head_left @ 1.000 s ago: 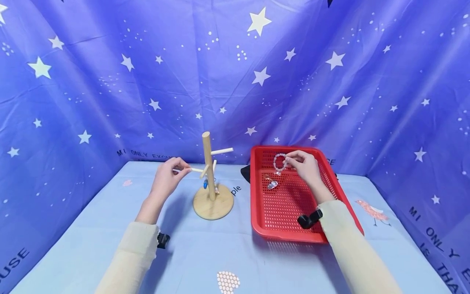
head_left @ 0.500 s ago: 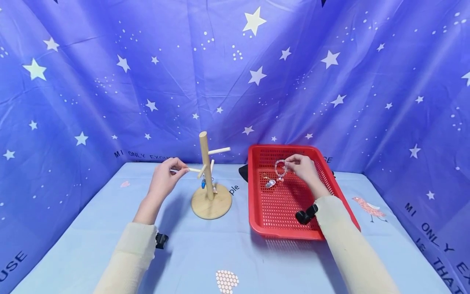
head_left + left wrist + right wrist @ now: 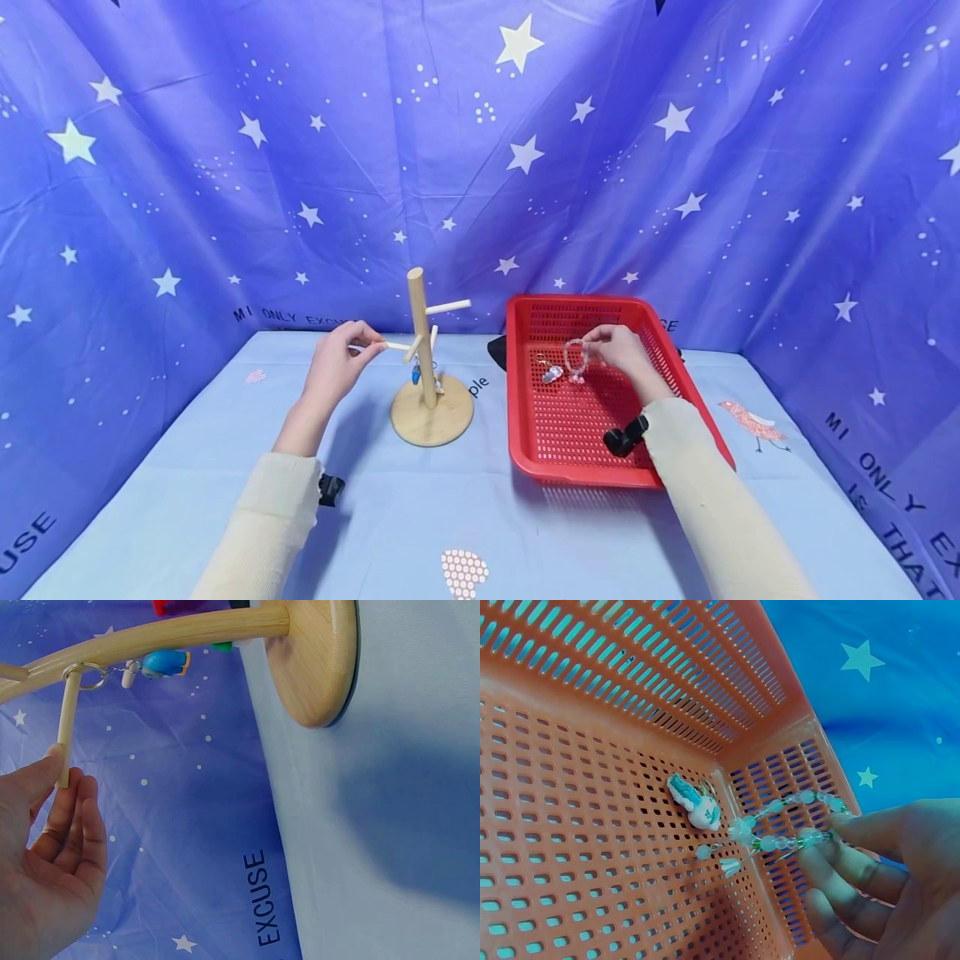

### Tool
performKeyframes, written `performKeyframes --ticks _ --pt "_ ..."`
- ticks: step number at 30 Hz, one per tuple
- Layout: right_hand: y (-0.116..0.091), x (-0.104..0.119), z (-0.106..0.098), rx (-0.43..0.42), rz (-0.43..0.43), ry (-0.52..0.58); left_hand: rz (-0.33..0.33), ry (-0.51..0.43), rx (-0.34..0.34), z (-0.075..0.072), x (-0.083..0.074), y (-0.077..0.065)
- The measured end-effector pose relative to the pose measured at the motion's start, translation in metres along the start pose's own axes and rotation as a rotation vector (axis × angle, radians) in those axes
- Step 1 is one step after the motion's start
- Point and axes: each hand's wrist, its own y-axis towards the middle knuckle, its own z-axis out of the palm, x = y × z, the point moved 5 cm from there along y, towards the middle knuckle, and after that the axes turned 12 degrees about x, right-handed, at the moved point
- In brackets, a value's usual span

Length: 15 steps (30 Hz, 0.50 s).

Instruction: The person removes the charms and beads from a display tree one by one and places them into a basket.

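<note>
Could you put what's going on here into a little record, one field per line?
Left hand: pinches the tip of a peg on the wooden stand
Hung on that peg: blue charm
Right hand: holds a beaded bracelet at the red basket
Lying in the basket: small charm
Table cover: light blue
Backdrop: starry, purple-blue

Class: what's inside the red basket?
A keychain lies in the red basket; the right hand holds a beaded bracelet over its floor. In the head view, hand and sleeve hide part of the interior.
</note>
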Motion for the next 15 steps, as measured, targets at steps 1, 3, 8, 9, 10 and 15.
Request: performKeyframes --ticks 1,3,8,9,10,15 --pt "-0.0001 0.0003 0.0003 0.011 -0.002 0.008 0.001 0.003 0.0 0.0001 0.0001 0.0001" --pt "-0.0002 0.0 0.0013 0.028 0.002 0.026 0.003 0.003 -0.001 0.0001 0.0002 0.0002" --pt "0.0023 -0.0028 0.0043 0.049 0.006 0.044 0.002 -0.002 -0.004 0.0 0.0011 0.0001" --pt "0.0031 -0.0035 0.0048 0.051 0.006 0.043 0.002 -0.003 -0.004 -0.0001 0.0014 0.0001" --pt "0.0035 -0.0038 0.0053 0.055 0.005 0.044 0.001 -0.004 -0.004 -0.0003 0.0015 0.0" --pt "0.0039 -0.0041 0.0071 0.084 0.011 0.049 -0.004 -0.004 0.003 -0.0004 0.0008 0.0001"
